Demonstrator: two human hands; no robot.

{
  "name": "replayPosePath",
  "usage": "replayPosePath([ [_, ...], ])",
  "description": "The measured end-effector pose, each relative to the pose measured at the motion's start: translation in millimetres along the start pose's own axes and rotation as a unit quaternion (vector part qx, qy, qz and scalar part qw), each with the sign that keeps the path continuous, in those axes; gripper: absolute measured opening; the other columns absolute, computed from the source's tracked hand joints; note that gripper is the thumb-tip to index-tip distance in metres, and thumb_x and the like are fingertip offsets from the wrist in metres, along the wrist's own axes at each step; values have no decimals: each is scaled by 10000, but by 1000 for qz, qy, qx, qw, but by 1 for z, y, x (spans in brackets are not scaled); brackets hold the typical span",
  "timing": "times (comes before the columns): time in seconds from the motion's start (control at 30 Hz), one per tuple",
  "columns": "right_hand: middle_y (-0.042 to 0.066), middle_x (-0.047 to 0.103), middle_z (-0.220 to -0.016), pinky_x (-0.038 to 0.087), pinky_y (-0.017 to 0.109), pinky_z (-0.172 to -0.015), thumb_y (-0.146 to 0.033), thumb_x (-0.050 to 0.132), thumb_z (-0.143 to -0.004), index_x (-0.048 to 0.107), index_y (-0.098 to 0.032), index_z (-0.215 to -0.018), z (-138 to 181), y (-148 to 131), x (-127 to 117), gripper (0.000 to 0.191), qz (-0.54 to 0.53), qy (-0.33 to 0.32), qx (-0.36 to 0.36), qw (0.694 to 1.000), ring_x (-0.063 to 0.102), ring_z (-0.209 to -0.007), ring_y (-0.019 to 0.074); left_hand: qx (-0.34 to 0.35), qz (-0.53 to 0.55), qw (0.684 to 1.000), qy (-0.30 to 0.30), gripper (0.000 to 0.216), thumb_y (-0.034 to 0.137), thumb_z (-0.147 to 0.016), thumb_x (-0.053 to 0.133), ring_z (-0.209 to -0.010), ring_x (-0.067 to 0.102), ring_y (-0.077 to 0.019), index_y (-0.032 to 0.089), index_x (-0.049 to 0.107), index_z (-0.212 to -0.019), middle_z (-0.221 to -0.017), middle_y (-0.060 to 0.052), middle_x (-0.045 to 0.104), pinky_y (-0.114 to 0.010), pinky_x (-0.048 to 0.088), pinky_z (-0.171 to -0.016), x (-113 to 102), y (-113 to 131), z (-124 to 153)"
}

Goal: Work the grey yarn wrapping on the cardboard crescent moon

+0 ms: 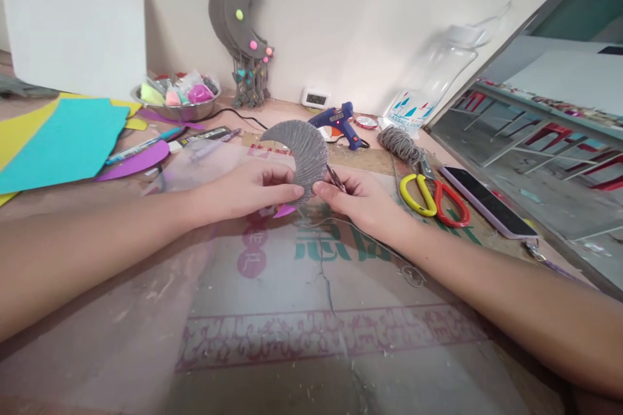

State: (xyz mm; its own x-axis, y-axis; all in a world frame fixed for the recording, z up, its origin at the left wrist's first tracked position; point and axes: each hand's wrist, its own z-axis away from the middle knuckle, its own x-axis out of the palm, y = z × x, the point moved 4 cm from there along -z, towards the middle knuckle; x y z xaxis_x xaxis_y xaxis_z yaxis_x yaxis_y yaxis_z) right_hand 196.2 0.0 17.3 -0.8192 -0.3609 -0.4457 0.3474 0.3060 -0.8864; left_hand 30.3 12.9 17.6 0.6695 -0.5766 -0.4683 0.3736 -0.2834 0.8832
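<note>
A grey yarn-wrapped crescent [302, 154] stands upright over the table's middle, held at its lower tip. My left hand [253, 189] pinches that tip from the left, fingers closed on it. My right hand [360, 200] meets it from the right, fingers pinched on the tip's edge with a thin dark object, too small to name, between them. A small pink scrap [283, 211] lies just below the hands. Both forearms rest low over the cardboard sheet [311, 311].
Yellow and red scissors [432, 198] and a phone [488, 201] lie right of my right hand. A blue glue gun [339, 123], a grey yarn bundle [399, 142] and a plastic jar [433, 87] stand behind. Coloured foam sheets [58, 142], pens and a metal bowl [178, 100] sit at left.
</note>
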Motion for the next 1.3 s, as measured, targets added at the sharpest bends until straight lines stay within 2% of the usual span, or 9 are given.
replayPosePath([
  [0.1,-58,299,-603,226,243,-522,-406,527,-865,438,-188,-672,0,0,0,304,1,-1,4,1000,269,-545,77,-9,12,1000,-6,306,406,-849,556,-447,442,-58,177,478,-662,-545,58,458,-186,344,-421,1,-2,0],
  [0.3,-27,426,-668,302,245,-566,-393,603,-811,527,-178,-740,-1,-1,1,238,20,-5,21,1000,370,-621,103,-32,34,999,-1,305,457,-849,551,-401,470,-63,187,491,-718,-566,51,510,-193,349,-367,3,-3,1],
  [0.43,-41,395,-632,287,238,-542,-387,589,-812,508,-179,-710,0,-1,2,245,23,-6,26,999,341,-579,91,-47,36,998,14,299,462,-843,560,-360,459,-66,189,513,-731,-574,40,557,-204,337,-330,2,-5,1],
  [0.67,-28,418,-664,301,243,-569,-366,538,-836,507,-180,-754,0,-5,1,205,5,-28,6,1000,380,-623,104,-19,-5,999,27,342,486,-840,553,-382,479,-59,177,536,-694,-584,30,587,-196,369,-369,1,-2,1],
  [0.9,-52,358,-620,244,228,-521,-365,549,-833,490,-177,-710,0,-5,2,232,31,-17,6,999,303,-558,78,-24,-38,998,41,368,530,-817,558,-399,488,-70,181,541,-703,-591,23,611,-194,361,-366,0,-5,0],
  [1.1,-52,357,-630,244,231,-529,-337,547,-829,495,-173,-713,0,-5,2,207,20,-21,2,1000,313,-568,80,17,-97,994,56,406,504,-863,496,-506,534,-82,163,561,-653,-607,7,623,-188,405,-456,-3,3,0],
  [1.3,-50,374,-634,268,232,-541,-369,547,-831,495,-177,-733,0,-4,2,222,12,-25,19,999,336,-575,85,7,-69,997,46,402,515,-858,497,-480,504,-82,165,551,-668,-614,11,607,-204,367,-439,-2,0,-1],
])
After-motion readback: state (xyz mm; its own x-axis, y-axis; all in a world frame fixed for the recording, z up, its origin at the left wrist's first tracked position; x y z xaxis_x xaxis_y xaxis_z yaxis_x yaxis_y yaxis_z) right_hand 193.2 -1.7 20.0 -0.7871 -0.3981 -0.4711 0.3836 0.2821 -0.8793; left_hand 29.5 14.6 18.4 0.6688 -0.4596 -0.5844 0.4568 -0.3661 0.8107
